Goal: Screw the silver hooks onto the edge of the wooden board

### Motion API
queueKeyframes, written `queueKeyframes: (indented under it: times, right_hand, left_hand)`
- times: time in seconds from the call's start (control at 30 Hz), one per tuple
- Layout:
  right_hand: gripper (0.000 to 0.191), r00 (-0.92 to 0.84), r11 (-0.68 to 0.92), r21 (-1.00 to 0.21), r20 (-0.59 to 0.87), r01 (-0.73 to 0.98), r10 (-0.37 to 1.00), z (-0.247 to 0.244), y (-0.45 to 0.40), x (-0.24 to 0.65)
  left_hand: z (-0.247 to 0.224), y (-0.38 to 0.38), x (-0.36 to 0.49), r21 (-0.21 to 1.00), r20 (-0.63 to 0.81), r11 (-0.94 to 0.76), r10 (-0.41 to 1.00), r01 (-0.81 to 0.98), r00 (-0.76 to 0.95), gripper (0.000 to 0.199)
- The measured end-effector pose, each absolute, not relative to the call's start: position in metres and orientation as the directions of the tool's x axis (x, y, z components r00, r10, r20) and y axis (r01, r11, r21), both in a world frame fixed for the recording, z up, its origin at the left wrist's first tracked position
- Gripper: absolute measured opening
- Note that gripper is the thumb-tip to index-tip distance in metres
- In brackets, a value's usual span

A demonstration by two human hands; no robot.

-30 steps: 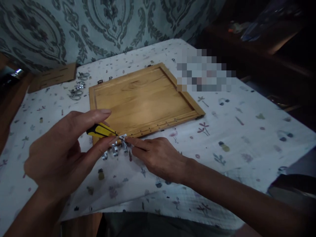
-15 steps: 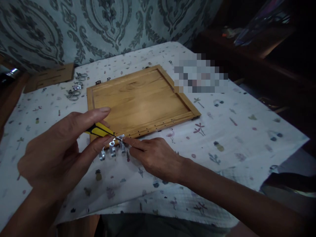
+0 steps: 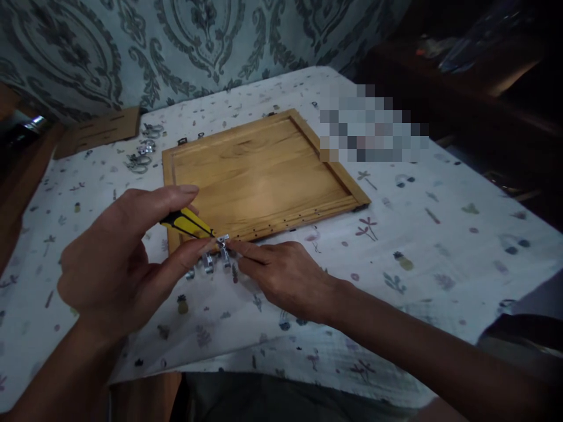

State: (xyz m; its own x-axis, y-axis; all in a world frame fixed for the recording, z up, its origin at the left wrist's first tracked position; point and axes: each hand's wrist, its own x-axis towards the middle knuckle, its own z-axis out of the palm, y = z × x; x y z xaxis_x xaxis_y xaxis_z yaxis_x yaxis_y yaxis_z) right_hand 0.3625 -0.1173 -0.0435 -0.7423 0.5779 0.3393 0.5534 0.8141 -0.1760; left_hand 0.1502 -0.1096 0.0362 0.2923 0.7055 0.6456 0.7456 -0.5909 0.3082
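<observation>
The cloth-covered tabletop (image 3: 435,243) fills most of my view. On its middle lies the wooden board (image 3: 264,170), its raised rim facing up. At the far left is a piece of cardboard (image 3: 99,133). My left hand (image 3: 121,255) is at the board's near left corner, thumb below and fingers above and behind, pinching the driver (image 3: 189,224); the tip is hidden. My right hand (image 3: 285,280) has its index fingertip at the rightmost clip (image 3: 226,258); I can't tell whether the thumb pinches it too. Between cardboard and board is some loose hardware (image 3: 145,149). Three clips (image 3: 208,263) stick out over the near edge, and small holes (image 3: 287,225) run rightward from them.

Compared with half a second ago, my left thumb has come forward toward that clip, while driver and clip keep their places together. I take this as rolling the handle, with this clip's fastening unfinished.
</observation>
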Motion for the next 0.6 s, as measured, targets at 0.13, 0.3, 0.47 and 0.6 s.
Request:
queueKeyframes:
  times: [0.13,0.3,0.47,0.6]
  right_hand:
    - [0.03,-0.734,0.815,-0.171,0.361,0.554,0.575,-0.0445,-0.1179,0.3631]
    - [0.029,-0.729,0.81,-0.166,0.362,0.563,0.581,-0.0412,-0.1178,0.3621]
    - [0.029,-0.74,0.81,-0.188,0.333,0.556,0.585,-0.041,-0.1171,0.3621]
    - [0.032,-0.746,0.819,-0.183,0.343,0.543,0.571,-0.0429,-0.1171,0.3638]
  left_hand:
    - [0.0391,-0.1122,0.1523,0.252,0.648,-0.554,0.706,0.794,0.287,0.038]
    - [0.0399,-0.1169,0.1513,0.286,0.599,-0.532,0.749,0.797,0.285,0.04]
    - [0.0395,-0.1132,0.1479,0.293,0.607,-0.582,0.726,0.758,0.322,0.04]
    - [0.0394,-0.1113,0.1492,0.305,0.605,-0.62,0.712,0.723,0.355,0.052]
